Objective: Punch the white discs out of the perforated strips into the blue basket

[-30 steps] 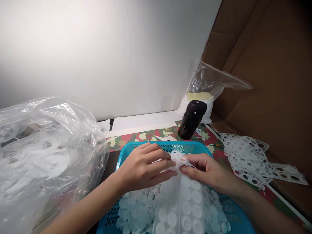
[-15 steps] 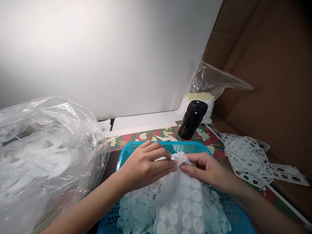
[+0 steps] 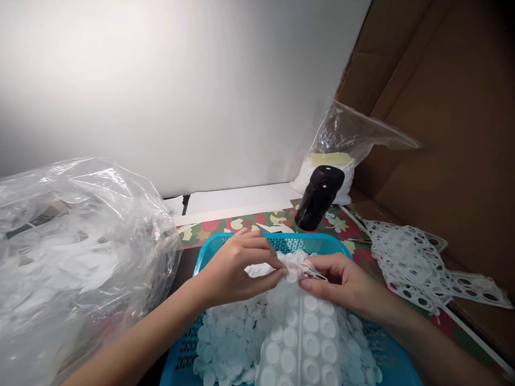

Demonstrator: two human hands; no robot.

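My left hand (image 3: 235,268) and my right hand (image 3: 341,279) meet over a blue plastic basket (image 3: 217,249). Both pinch the crumpled top end of a white sheet of round pads (image 3: 300,327) that runs down towards me. The left fingers are curled onto the sheet from the left, the right thumb and fingers close on it from the right. Loose white discs (image 3: 229,340) fill the basket under the sheet.
A big clear plastic bag of white scraps (image 3: 68,252) bulges at the left. A black cylinder (image 3: 318,197) stands behind the basket. Punched-out white sheets (image 3: 418,257) lie at the right by a cardboard wall (image 3: 450,118). A smaller clear bag (image 3: 341,145) leans at the back.
The left fingers have curled tighter onto the sheet's top end. More of the sheet shows spread out below the hands. The hands stay in the same spot.
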